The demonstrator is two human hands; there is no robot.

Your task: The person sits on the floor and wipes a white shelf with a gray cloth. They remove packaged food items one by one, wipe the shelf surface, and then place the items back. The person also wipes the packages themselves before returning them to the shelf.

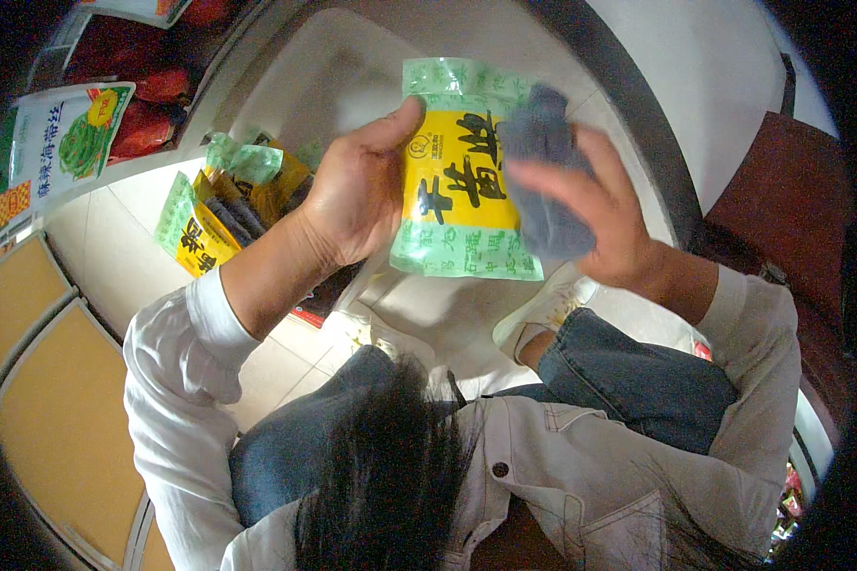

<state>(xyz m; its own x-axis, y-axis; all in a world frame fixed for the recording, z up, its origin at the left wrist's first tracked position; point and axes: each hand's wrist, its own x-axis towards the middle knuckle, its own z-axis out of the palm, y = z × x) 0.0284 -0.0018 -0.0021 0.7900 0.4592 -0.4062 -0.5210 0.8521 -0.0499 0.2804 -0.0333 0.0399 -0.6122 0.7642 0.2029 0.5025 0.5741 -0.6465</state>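
A sealed plastic food packet point(464, 171), yellow in the middle with pale green ends and black writing, is held upright in front of me. My left hand point(368, 182) grips its left edge, the thumb lying on the front. From the right, my right hand point(603, 207) holds a folded dark grey cloth point(546, 178) against the packet's right side; the cloth covers part of the front. The fingers of that hand are slightly blurred. Beyond my left wrist, similar yellow and green packets point(207, 243) stand bunched together, partly hidden by my forearm.
To the left, a white packet point(61, 150) with a green food picture hangs near red packets point(146, 114). Below is a tiled floor point(86, 221) beside tan panels point(64, 400). A pale plastic bin point(307, 78) lies behind my hands; a dark red surface point(771, 193) is at right.
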